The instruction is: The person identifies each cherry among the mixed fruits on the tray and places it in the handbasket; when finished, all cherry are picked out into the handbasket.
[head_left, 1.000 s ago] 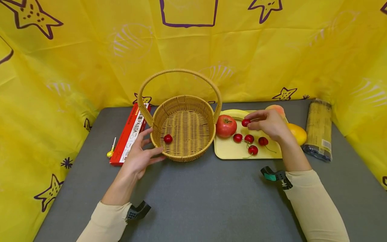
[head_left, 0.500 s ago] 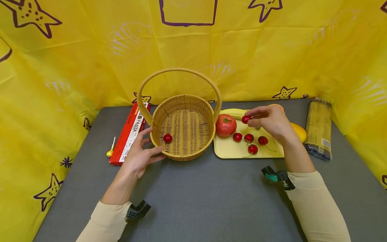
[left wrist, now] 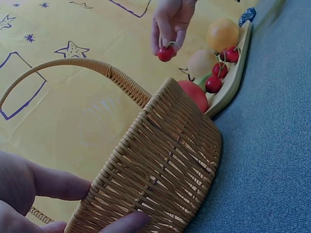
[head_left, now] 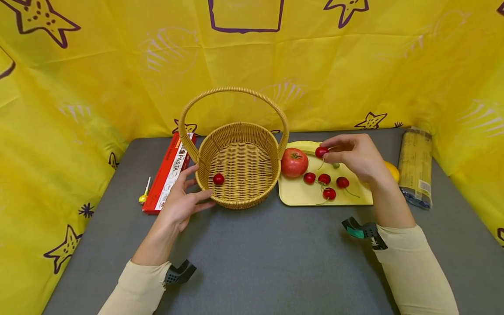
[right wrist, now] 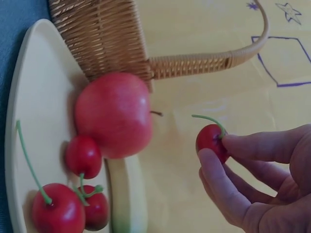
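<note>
Above the yellow tray [head_left: 291, 199], my right hand [head_left: 356, 157] pinches a cherry [right wrist: 212, 141] between thumb and fingertips, its green stem curving up. My left hand [head_left: 183, 201] holds the near left side of the wicker basket [head_left: 240, 204], one finger over the rim and another along the outer wall in the left wrist view. Inside the basket lies a single cherry [head_left: 218, 179]. Several more cherries [head_left: 329, 194] rest on the tray with a red apple [head_left: 294, 162]; a banana [head_left: 305, 146] lies behind them, partly covered by the right hand.
A red pasta box [head_left: 167, 175] and a yellow lollipop [head_left: 143, 199] lie left of the basket. Right of the tray is a long clear pack of spaghetti [head_left: 415, 166]. An orange-yellow fruit [head_left: 392, 170] shows behind the right wrist. The tall basket handle [head_left: 234, 89] arches up near the yellow cloth.
The right hand has lifted slightly with its cherry, whose stem now hangs visible, and its wrist has shifted right, covering the peach. The left hand and basket stay put.
</note>
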### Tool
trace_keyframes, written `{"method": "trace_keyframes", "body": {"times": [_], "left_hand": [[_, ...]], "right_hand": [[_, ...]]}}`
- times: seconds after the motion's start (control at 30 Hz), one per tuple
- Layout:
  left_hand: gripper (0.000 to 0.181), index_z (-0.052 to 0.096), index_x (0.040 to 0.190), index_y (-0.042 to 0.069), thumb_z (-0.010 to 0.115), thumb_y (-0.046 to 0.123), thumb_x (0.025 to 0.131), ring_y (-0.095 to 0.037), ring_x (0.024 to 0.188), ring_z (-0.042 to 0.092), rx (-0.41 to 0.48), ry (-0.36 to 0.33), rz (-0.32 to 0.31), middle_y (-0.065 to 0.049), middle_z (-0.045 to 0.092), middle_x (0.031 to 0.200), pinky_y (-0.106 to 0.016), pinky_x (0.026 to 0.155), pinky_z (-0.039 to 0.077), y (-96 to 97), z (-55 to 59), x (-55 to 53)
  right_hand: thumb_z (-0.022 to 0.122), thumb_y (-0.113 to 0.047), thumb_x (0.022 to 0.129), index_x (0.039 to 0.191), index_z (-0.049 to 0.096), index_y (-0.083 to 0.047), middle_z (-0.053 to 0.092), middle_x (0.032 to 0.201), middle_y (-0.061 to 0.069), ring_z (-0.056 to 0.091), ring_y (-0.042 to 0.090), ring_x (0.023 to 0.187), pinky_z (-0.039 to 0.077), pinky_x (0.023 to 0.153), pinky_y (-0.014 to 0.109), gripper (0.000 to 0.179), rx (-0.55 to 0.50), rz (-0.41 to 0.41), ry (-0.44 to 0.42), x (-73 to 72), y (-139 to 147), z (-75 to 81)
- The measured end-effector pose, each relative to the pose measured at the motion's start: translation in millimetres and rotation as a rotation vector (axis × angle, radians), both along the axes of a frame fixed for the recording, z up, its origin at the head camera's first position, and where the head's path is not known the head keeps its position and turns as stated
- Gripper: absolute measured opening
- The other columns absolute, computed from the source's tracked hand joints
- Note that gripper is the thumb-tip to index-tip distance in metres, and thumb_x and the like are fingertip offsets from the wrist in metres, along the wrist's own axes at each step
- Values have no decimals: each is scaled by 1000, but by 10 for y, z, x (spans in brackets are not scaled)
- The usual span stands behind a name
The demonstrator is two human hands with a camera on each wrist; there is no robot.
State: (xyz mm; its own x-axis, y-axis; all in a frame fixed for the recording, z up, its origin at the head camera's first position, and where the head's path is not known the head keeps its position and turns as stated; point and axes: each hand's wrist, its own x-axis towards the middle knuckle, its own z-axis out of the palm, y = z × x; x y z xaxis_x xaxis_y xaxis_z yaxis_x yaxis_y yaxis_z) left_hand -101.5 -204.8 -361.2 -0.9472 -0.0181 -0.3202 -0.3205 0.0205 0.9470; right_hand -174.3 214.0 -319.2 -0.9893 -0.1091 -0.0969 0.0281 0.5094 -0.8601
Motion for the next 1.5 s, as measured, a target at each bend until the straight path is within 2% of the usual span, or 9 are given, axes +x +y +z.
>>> {"method": "trace_keyframes", "body": {"times": [0.37, 0.8, 1.1, 1.3, 1.5], "left_hand": [[85, 19, 166, 23, 64, -3, 99, -41, 123, 62, -3, -5, -6, -22, 24, 161, -46, 90, 63, -3, 15, 3], [86, 19, 166, 23, 64, -5, 98, -43, 125, 60, 9, -6, 0, -21, 24, 161, -45, 90, 64, 0, 11, 3], [86, 19, 166, 23, 64, -5, 98, -44, 126, 60, 6, -6, 6, -21, 24, 161, -46, 90, 63, -2, 3, 8], [86, 19, 166, 23, 64, -6, 98, -44, 126, 59, 13, 2, 11, -22, 24, 161, -44, 89, 64, 2, -4, 6], [86, 20, 166, 23, 63, -7, 98, -45, 127, 58, 17, -3, 16, -21, 23, 160, -45, 90, 64, 15, -7, 8]], "right_hand": [[80, -13, 92, 123, 75, -6, 78, 105, -6, 69, 19, 96, 59, 76, 28, 32, -88, 10, 45, 87, -43, 100], [83, -14, 91, 122, 76, -8, 75, 112, -7, 66, 20, 108, 58, 75, 27, 33, -179, -6, 96, 212, -126, 209], [82, -18, 92, 119, 78, -9, 76, 109, -9, 65, 16, 111, 55, 73, 28, 29, -165, 21, 168, 301, -216, 279], [83, -17, 90, 117, 79, -8, 78, 108, -7, 65, 14, 114, 53, 86, 23, 28, -166, 48, 225, 334, -300, 294], [86, -20, 88, 112, 81, -13, 79, 105, -3, 66, 16, 108, 55, 83, 24, 25, -142, 52, 248, 390, -409, 304]]}}
